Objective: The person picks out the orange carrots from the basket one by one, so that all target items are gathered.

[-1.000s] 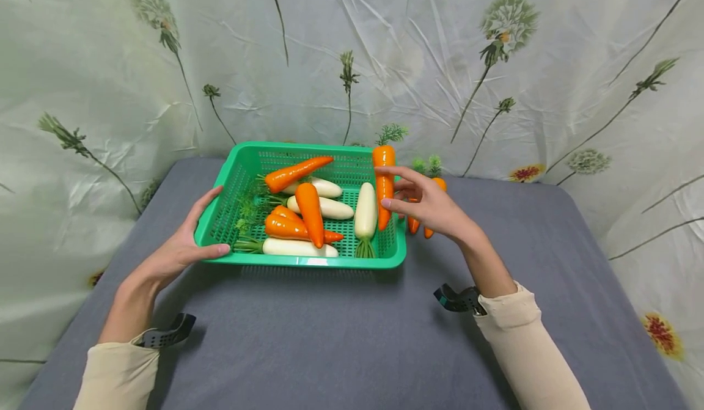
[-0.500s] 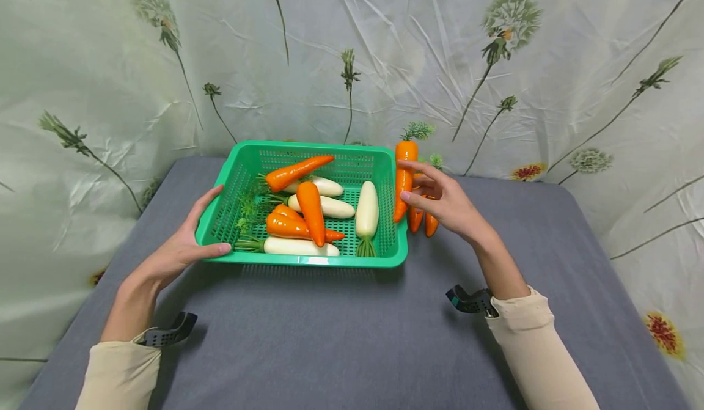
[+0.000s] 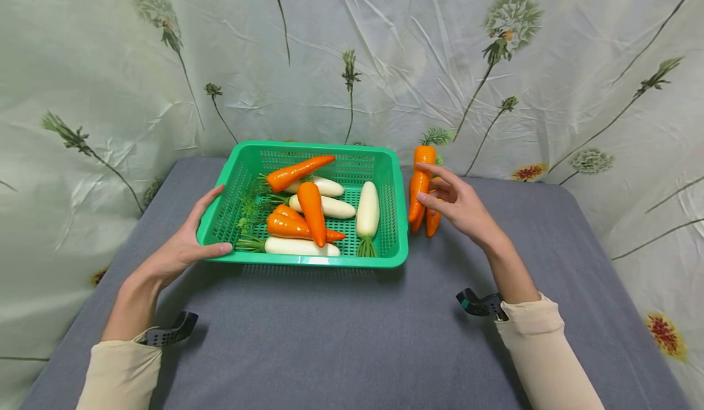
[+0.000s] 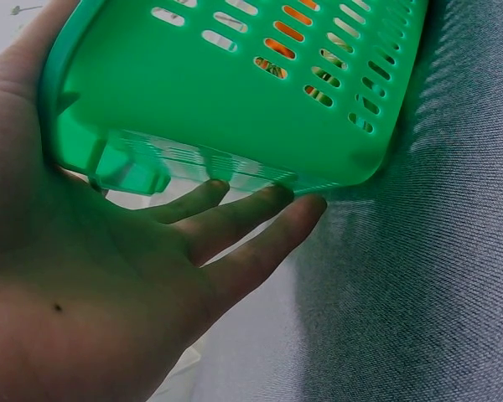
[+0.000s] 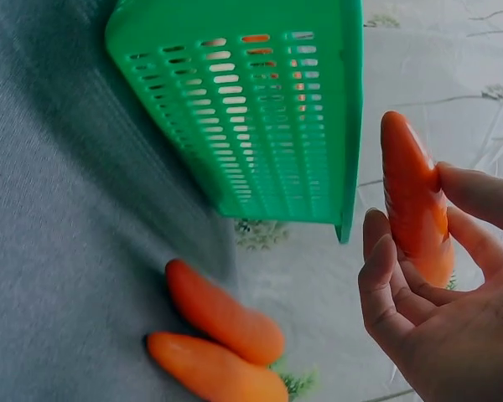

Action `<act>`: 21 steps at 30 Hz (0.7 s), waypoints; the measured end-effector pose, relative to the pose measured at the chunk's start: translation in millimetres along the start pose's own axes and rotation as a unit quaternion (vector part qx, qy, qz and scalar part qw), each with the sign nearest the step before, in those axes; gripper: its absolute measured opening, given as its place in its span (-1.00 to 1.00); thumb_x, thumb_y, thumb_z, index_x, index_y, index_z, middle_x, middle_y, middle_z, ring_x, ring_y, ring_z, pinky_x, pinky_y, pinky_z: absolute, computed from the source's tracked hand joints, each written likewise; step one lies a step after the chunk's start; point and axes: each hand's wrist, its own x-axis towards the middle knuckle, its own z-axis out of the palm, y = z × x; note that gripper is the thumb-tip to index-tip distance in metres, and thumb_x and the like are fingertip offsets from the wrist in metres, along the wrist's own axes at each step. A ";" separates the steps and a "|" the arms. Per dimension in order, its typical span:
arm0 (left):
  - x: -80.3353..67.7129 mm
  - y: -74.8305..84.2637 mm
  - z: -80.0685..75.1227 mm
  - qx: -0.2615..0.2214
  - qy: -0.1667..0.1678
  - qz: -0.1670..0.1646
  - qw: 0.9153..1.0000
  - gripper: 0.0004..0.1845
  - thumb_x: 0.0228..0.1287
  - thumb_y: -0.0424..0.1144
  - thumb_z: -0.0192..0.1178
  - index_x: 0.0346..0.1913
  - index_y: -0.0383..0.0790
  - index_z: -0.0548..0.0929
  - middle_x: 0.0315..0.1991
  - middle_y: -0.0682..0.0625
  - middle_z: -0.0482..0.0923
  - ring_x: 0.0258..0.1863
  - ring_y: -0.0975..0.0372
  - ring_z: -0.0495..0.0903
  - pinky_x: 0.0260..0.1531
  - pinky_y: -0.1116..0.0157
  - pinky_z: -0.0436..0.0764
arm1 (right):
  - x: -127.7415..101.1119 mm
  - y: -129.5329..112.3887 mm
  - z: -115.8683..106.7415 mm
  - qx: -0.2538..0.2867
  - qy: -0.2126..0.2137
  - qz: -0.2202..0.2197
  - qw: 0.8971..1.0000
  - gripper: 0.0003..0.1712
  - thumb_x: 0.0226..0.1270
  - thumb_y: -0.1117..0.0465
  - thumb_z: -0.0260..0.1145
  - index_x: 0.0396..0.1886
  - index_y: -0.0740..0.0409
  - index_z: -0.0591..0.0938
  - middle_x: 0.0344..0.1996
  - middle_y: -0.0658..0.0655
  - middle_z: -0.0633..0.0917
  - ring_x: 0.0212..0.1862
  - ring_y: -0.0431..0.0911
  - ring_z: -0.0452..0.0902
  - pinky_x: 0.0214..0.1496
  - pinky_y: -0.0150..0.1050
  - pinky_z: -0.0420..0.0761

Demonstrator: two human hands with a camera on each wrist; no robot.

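My right hand (image 3: 464, 205) pinches an orange carrot (image 3: 420, 181) with green leaves between thumb and fingers. The carrot is held up beside the right end of a green plastic basket (image 3: 403, 214), tip toward me. Below it on the cloth lie two more carrots (image 5: 226, 310), partly covered in the head view. My left hand (image 3: 176, 248) grips the basket's left end, thumb over the front rim, other fingers along the outer wall (image 4: 210, 134). In the basket are several carrots (image 3: 311, 214) and several white radishes (image 3: 367, 208), some overlapping.
A grey cloth (image 3: 330, 330) covers the table. Behind it hangs a pale curtain (image 3: 412, 62) printed with dandelions, close to the basket's back edge. Black wrist straps (image 3: 167, 333) sit at both sleeve cuffs.
My right hand has carried the carrot from over the basket's right end out past its rim, to above the carrots on the cloth. My left hand and the basket stay put.
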 end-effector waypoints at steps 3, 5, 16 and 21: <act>0.6 -0.6 0.2 -0.002 -0.001 0.000 1.000 0.19 0.30 -0.39 0.36 0.67 0.44 -0.21 0.62 -0.14 -0.25 0.16 0.33 0.37 -0.01 0.53 0.50 | -2.6 4.9 -3.0 0.007 0.004 0.003 1.000 -0.33 0.55 0.16 0.30 0.59 -0.11 0.37 0.19 0.25 0.60 0.01 -0.19 0.64 -0.02 -0.23 0.69; 0.5 -0.8 0.2 0.000 -0.001 -0.002 1.000 0.19 0.30 -0.39 0.36 0.67 0.44 -0.22 0.62 -0.15 -0.25 0.15 0.35 0.39 -0.01 0.52 0.50 | -4.5 8.7 -4.2 0.007 0.008 0.006 1.000 -0.33 0.55 0.15 0.30 0.59 -0.11 0.37 0.18 0.21 0.60 -0.03 -0.16 0.63 -0.04 -0.25 0.67; -0.1 -0.6 -0.1 0.007 0.000 -0.007 1.000 0.19 0.32 -0.35 0.36 0.67 0.46 -0.24 0.64 -0.18 -0.30 0.17 0.32 0.36 -0.02 0.52 0.50 | -9.6 26.2 -9.0 -0.012 0.019 0.016 1.000 -0.32 0.57 0.14 0.29 0.60 -0.05 0.34 0.05 0.21 0.62 -0.11 0.04 0.60 -0.14 -0.31 0.64; 0.7 -0.9 0.3 0.002 0.001 -0.002 1.000 0.19 0.31 -0.37 0.36 0.67 0.44 -0.23 0.63 -0.17 -0.27 0.16 0.31 0.37 -0.02 0.52 0.50 | -12.4 34.5 -13.1 -0.022 0.026 0.028 0.999 -0.32 0.56 0.17 0.29 0.59 -0.02 0.34 0.02 0.30 0.62 -0.19 -0.07 0.61 -0.14 -0.25 0.65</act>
